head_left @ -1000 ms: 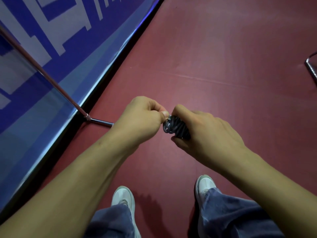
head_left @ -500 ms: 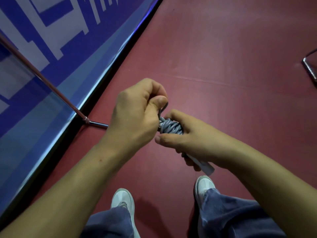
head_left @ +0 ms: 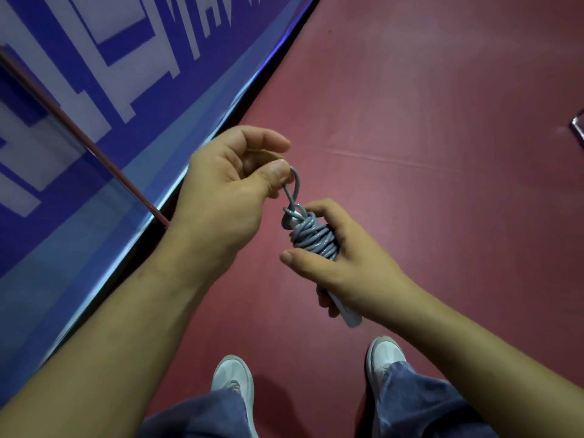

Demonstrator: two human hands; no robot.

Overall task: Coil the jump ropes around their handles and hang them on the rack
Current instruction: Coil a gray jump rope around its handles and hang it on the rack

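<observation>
My left hand (head_left: 227,197) has its grip pressed together: thumb and forefinger pinch a small loop (head_left: 293,188) of grey cord that sticks up out of the bundle. Other fingers curl in toward the palm. My right hand (head_left: 344,257) wraps the jump rope (head_left: 313,237) bundle w/ thumb across the near side & fingers round the far side, so the grip is closed on it. The cord is wound in many turns round the handles; a pale handle end (head_left: 349,314) pokes out below the right palm.

The bundle sits in mid-air, about centre of view, above a dark red floor (head_left: 442,121). A blue & white banner (head_left: 94,74) runs diagonally along the floor's left edge, w/ a thin metal pole (head_left: 79,131) slanting in front of it. At the right edge, a bit of metal frame (head_left: 578,124); can't tell what it belongs to. Below: two white shoes (head_left: 234,380) & blue jeans (head_left: 420,406).

Long axis of the bundle runs from upper left to lower right, the loop end toward my left hand, the handle end toward my right wrist.
</observation>
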